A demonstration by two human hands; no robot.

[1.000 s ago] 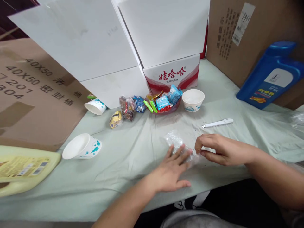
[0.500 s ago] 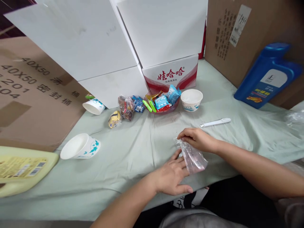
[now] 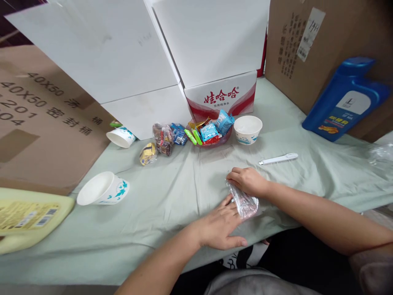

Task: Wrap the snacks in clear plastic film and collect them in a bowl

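Note:
A small clear plastic bag (image 3: 245,203) lies folded on the pale green tablecloth (image 3: 172,205) near the front edge. My right hand (image 3: 248,180) is closed over the bag's upper end, pinching it against the cloth. My left hand (image 3: 222,224) lies flat and open beside the bag, its fingertips touching the bag's left edge. Behind my hands lie a white pen-like tool (image 3: 278,159) and a bowl of wrapped sweets (image 3: 211,131).
Paper bowls: one on its side (image 3: 102,189), one tipped (image 3: 121,137), one upright (image 3: 247,129). Loose snack packets (image 3: 162,140) lie by white cartons (image 3: 144,61). A blue jug (image 3: 345,100) leans at the right, a yellow jug (image 3: 29,217) lies at the left. Cardboard boxes (image 3: 46,119) flank the table.
My right hand lifted the bag's right end and carried it leftward over the rest, folding the bag and pressing it down. My left hand stayed flat, shifting slightly.

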